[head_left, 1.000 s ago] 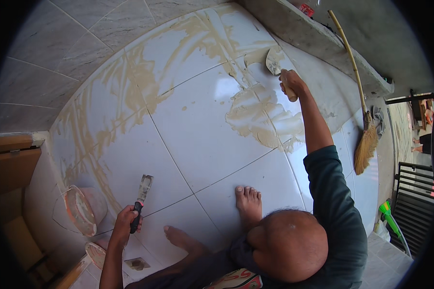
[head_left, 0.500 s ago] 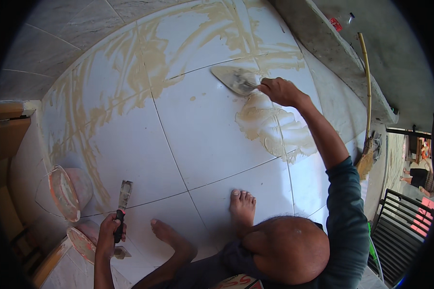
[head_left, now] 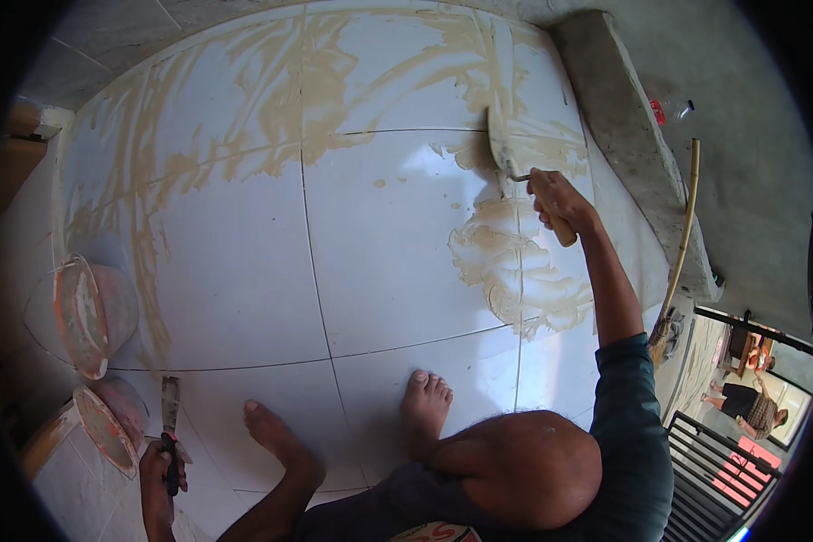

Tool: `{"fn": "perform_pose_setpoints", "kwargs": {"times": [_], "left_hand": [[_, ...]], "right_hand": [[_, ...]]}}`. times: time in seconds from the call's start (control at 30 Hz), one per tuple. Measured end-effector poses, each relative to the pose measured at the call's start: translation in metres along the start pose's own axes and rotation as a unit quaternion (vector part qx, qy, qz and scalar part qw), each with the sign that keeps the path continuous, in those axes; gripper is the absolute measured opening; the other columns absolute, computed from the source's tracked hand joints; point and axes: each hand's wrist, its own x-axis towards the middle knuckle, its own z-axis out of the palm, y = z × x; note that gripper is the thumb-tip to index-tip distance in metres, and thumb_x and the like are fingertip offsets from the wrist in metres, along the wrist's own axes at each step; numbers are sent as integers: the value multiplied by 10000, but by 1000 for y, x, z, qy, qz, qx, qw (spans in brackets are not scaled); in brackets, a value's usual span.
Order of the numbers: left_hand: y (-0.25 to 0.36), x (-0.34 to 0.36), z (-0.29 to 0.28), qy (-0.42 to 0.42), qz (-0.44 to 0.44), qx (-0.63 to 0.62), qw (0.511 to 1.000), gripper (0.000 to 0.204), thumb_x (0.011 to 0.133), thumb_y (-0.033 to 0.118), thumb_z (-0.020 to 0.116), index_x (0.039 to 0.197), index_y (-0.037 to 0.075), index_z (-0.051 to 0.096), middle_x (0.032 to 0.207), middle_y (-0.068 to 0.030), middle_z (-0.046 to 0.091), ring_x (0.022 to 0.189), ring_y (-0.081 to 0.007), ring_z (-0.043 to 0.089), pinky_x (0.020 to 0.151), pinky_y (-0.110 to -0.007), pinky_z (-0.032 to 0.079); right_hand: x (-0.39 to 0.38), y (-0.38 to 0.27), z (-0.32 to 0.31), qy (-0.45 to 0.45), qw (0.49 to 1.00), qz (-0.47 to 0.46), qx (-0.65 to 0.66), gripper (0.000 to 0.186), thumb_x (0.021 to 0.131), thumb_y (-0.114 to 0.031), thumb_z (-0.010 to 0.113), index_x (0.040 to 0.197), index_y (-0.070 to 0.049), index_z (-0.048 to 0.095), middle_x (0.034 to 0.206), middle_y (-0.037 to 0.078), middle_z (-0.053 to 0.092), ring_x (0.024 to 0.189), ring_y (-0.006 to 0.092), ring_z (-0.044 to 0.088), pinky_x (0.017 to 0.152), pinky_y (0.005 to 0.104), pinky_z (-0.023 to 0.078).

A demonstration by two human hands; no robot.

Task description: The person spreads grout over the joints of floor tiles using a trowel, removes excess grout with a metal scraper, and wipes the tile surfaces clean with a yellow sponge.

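Note:
My right hand (head_left: 558,199) grips the wooden handle of a pointing trowel (head_left: 500,149). Its blade is turned nearly on edge at a tile joint, among smears of beige grout. A thicker patch of grout (head_left: 501,257) lies just nearer to me on the white floor tiles (head_left: 226,271). Down at the lower left, my left hand (head_left: 160,467) is closed round the black-and-red handle of a putty knife (head_left: 170,415), whose dirty blade points away from me. More grout (head_left: 316,77) is spread along the far and left tiles.
Two grout-stained buckets, one bucket (head_left: 119,307) behind the other bucket (head_left: 125,406), stand at the left. A concrete ledge (head_left: 641,135) runs along the right, with a broom (head_left: 682,239) leaning there and a plastic bottle (head_left: 668,112) beyond. Another person (head_left: 754,406) is outside past a black gate (head_left: 723,470).
The trowel blade has turned from lying nearly flat, pointing left, to nearly on edge, pointing away. My left hand still holds the putty knife. The whole view has shifted somewhat.

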Motion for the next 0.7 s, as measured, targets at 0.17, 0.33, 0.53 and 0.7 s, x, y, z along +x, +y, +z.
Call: {"fn": "perform_pose_setpoints", "kwargs": {"times": [0.17, 0.33, 0.53, 0.7], "left_hand": [[2, 7, 26, -38, 21, -33, 999, 360, 903, 326, 546, 1066, 5, 538, 695, -56, 527, 578, -130, 514, 491, -278, 435], [-2, -11, 18, -43, 5, -54, 998, 368, 848, 319, 574, 1048, 11, 545, 643, -74, 525, 503, -149, 481, 480, -291, 433], [-3, -14, 10, -72, -5, -132, 989, 373, 938, 336, 660, 1185, 79, 549, 724, 13, 499, 574, -71, 466, 503, -221, 398], [-17, -24, -4, -30, -52, -157, 986, 315, 940, 346, 665, 1089, 88, 563, 713, 9, 512, 575, -83, 476, 503, -227, 399]], "right_hand": [[12, -24, 37, 5, 987, -96, -127, 466, 1005, -478, 438, 910, -33, 537, 690, 56, 514, 507, 161, 503, 457, 347, 435], [-14, -86, 55, -30, 978, -102, -177, 500, 1006, -485, 464, 953, 2, 562, 703, 61, 511, 564, 167, 502, 512, 342, 455], [136, -80, -75, 91, 977, -192, 6, 394, 953, -391, 578, 996, 0, 584, 753, 76, 551, 540, 157, 538, 437, 343, 456], [213, -139, -96, 100, 991, -93, 15, 356, 949, -355, 557, 850, -14, 545, 592, 58, 519, 478, 176, 524, 423, 351, 442]]}}
